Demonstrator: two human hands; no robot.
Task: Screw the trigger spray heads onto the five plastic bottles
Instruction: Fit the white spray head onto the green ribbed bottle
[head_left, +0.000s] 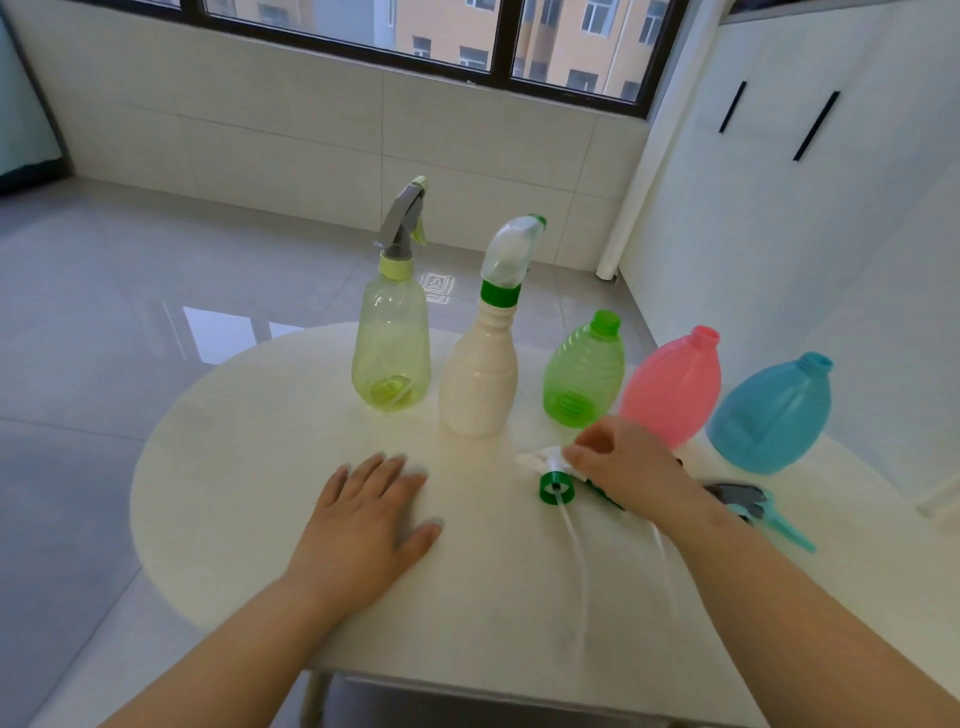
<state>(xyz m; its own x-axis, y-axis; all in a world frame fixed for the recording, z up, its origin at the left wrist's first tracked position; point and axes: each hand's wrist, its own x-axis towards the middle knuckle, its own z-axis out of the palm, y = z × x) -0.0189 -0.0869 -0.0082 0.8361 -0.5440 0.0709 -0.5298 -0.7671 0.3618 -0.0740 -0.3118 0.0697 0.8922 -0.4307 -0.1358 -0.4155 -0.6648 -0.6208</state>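
The left hand (363, 525) lies flat on the bench (234, 467), fingers straight, and the right hand (634, 467) pinches a spray head (556, 486).

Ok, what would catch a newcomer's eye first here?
Five coloured plastic bottles line the round white table; only the clear yellow-green bottle and cream bottle at left carry spray heads. Nearer, the right hand grips a loose green-collared white spray head; the left hand lies flat.

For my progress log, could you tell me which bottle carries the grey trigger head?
The pale yellow-green bottle, leftmost in the row; the white bottle beside it has a white-and-green head instead.
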